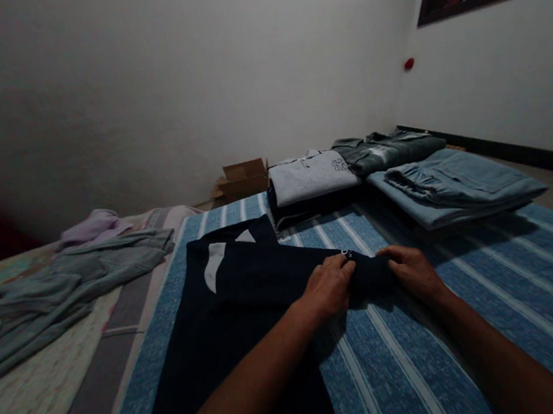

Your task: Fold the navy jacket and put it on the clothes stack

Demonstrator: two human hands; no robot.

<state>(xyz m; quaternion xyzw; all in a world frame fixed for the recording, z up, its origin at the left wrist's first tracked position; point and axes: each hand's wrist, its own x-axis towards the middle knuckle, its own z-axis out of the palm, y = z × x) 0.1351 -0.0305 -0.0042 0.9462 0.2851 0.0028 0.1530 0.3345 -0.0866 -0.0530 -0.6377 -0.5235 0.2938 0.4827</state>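
A dark navy garment with white patches (256,290) lies spread on the blue striped bedding, its lower part running down toward me. One long, sleeve-like part of it reaches out to the right, with a small white mark near my fingers. My left hand (330,286) is closed on that part, fingers curled over its upper edge. Farther right, my right hand (411,272) pinches the end of the same part between thumb and fingers. My left forearm crosses over the garment's body and hides some of it.
Behind lie a folded light grey top (315,175), a folded dark grey-green garment (395,151) and folded light blue jeans (469,180). A cardboard box (245,178) stands by the wall. To the left are a rumpled grey garment (78,278) and a lilac cloth (95,226).
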